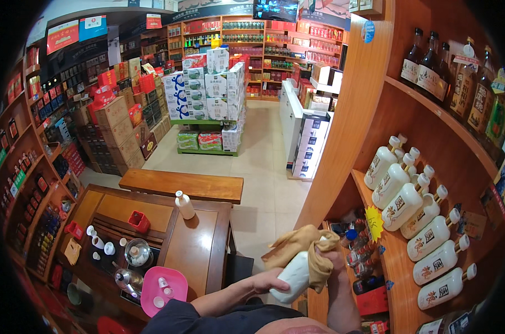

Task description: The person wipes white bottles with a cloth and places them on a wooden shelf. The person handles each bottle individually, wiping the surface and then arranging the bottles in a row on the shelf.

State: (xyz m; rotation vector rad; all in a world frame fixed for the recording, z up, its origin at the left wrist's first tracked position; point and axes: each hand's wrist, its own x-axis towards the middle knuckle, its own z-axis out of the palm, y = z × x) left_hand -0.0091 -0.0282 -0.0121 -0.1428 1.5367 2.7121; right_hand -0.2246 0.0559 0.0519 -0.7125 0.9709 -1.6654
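Note:
A white bottle (293, 279) is tilted in front of my chest, its base toward the lower left. My left hand (268, 281) grips the bottle near its base, the thumb lying along the side. Around the bottle's upper end a tan cloth (290, 246) is bunched, hiding most of the neck. My right hand (336, 260) is closed on the cloth at that end, its fingers partly hidden by the folds. Close on the right, a wooden shelf (369, 192) carries several similar white bottles (403, 206) with dark lettering and pale caps.
A wooden tea table (208, 245) at the left bears another white bottle (184, 205), a pink basin (149, 289) with cups, a kettle (127, 281) and a red container (139, 221). Behind it is a bench (180, 185). Dark glass bottles (430, 64) stand on the upper right shelf.

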